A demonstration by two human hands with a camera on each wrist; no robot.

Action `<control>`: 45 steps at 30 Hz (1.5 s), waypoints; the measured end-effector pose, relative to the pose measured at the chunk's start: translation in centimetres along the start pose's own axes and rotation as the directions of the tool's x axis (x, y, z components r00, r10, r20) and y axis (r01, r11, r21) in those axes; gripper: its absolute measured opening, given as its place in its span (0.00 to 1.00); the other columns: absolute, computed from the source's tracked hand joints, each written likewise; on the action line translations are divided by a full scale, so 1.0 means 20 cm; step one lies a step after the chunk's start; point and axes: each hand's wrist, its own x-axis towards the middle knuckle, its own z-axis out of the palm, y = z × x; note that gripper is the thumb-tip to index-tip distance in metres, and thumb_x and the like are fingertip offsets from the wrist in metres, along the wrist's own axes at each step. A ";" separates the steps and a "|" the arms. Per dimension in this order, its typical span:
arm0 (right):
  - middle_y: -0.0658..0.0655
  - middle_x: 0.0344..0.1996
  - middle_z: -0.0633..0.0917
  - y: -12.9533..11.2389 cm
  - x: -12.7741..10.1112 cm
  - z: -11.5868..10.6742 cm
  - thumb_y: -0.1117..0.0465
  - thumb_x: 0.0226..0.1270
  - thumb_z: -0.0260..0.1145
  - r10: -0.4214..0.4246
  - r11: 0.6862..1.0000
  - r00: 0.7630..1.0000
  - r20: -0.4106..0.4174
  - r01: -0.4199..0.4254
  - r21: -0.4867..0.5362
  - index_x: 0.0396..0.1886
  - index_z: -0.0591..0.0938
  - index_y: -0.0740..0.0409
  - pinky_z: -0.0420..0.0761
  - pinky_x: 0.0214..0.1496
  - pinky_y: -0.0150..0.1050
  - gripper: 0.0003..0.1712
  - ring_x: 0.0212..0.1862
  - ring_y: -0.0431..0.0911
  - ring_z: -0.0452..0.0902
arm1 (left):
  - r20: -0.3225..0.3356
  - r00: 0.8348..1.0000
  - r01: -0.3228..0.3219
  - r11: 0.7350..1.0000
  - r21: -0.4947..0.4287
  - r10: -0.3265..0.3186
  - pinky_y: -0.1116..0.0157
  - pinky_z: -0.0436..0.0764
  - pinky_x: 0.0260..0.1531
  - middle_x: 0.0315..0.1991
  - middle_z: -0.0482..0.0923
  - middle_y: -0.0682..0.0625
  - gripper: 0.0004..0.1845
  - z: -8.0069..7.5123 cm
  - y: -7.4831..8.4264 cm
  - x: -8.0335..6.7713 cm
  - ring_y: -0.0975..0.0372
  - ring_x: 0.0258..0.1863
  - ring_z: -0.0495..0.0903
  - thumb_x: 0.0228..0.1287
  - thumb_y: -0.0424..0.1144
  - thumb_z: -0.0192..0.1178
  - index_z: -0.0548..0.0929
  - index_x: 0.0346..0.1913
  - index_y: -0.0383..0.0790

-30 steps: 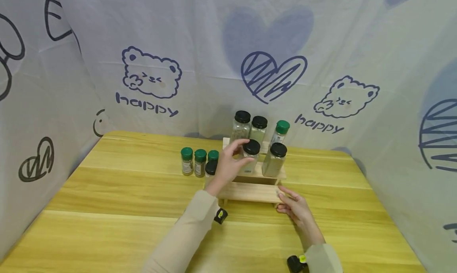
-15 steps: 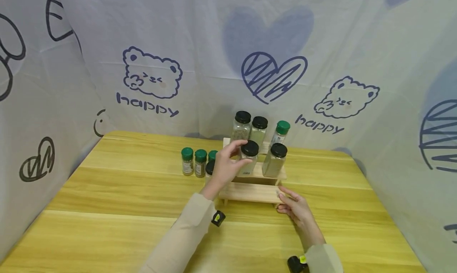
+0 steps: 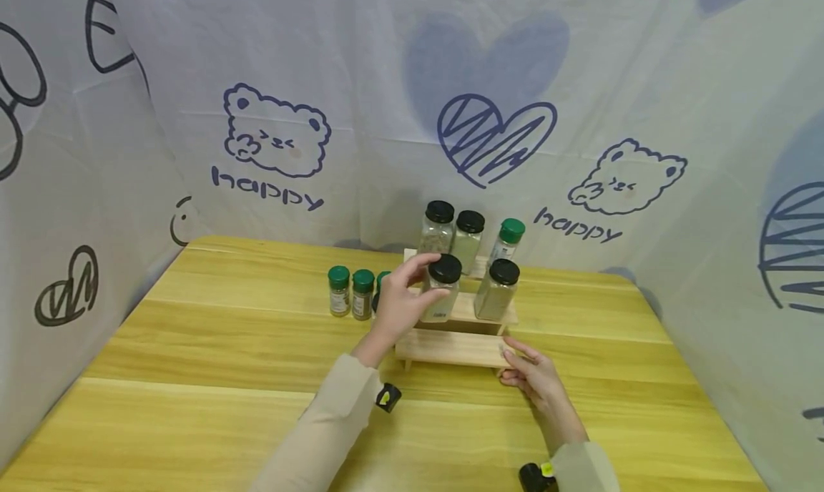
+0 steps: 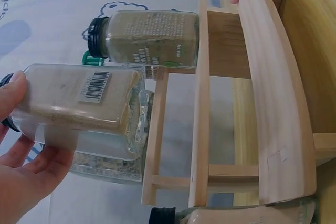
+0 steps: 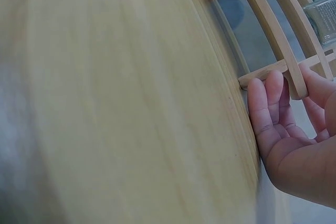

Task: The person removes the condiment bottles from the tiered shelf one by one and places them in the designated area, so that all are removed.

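Note:
My left hand (image 3: 400, 304) grips a clear spice jar with a black lid (image 3: 441, 292) at the left end of the middle step of a wooden tiered rack (image 3: 450, 347). In the left wrist view the jar (image 4: 79, 103) lies across my fingers (image 4: 26, 182), with its base close to the step's edge. A second black-lidded jar (image 3: 497, 292) stands on the same step to the right. My right hand (image 3: 531, 374) rests with straight fingers against the rack's front right corner, and its fingers (image 5: 273, 114) touch the bottom rail.
Three jars stand on the rack's top step, two with black lids (image 3: 438, 227) and one with a green lid (image 3: 507, 240). Several small jars, most with green lids (image 3: 338, 290), stand on the wooden table (image 3: 193, 349) left of the rack. Printed cloth walls enclose the table.
My left hand has shifted the held jar a little to the left along the middle step. The right hand has stayed at the rack's corner.

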 end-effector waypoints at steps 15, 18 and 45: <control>0.53 0.26 0.82 0.00 0.00 0.00 0.66 0.63 0.58 0.017 1.000 1.000 0.015 -0.016 -0.015 0.63 0.62 0.65 0.80 0.32 0.37 0.28 0.23 0.43 0.79 | -0.005 0.999 0.051 0.998 -0.027 -0.052 0.49 0.75 0.39 0.42 0.76 0.32 0.23 -0.06 0.05 -0.03 0.44 0.36 0.78 0.45 0.21 0.64 0.74 0.48 0.22; 0.53 0.27 0.81 0.00 0.01 0.00 0.66 0.63 0.58 0.016 1.000 1.000 0.014 -0.016 -0.019 0.62 0.63 0.65 0.80 0.33 0.37 0.28 0.23 0.43 0.79 | -0.007 0.997 0.073 0.997 -0.032 -0.073 0.51 0.76 0.39 0.42 0.76 0.32 0.23 -0.07 0.07 -0.04 0.45 0.37 0.78 0.45 0.21 0.64 0.74 0.48 0.22; 0.53 0.28 0.82 0.00 0.01 0.00 0.66 0.63 0.58 0.013 1.000 1.000 0.014 -0.012 -0.025 0.63 0.63 0.65 0.80 0.32 0.37 0.29 0.23 0.43 0.79 | -0.017 0.984 0.178 0.983 -0.039 -0.178 0.61 0.77 0.41 0.43 0.74 0.33 0.24 -0.24 0.07 -0.15 0.47 0.39 0.76 0.45 0.19 0.63 0.72 0.49 0.22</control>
